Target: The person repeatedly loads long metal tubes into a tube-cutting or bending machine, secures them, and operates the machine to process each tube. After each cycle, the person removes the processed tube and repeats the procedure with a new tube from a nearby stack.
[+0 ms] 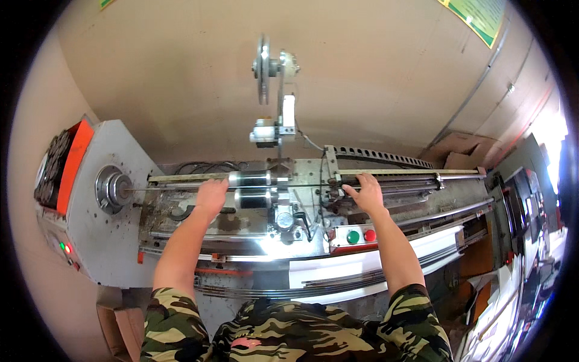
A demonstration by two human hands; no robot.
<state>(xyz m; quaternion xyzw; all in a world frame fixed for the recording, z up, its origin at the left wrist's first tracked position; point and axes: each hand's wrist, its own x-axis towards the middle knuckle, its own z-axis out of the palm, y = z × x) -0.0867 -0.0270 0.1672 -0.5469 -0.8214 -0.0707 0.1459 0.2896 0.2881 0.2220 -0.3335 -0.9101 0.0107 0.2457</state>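
Observation:
A thin metal rod (160,189) runs out from the round chuck (113,189) of the grey machine on the left. My left hand (212,196) is closed over this rod, just left of two dark rollers with white ends (252,198); its fingertips are partly hidden. Farther right, my right hand (367,193) lies over the metal carriage and guide bars (398,188), thumb and fingers spread apart. I see nothing gripped in it. Between the hands stands a metal head with a round fitting (284,219).
A box with green and red push buttons (361,235) sits below my right hand. Several long rods (356,280) lie along the front on a white sheet. A post holds a pulley wheel (263,69) at the back. Cardboard (123,323) stands at lower left.

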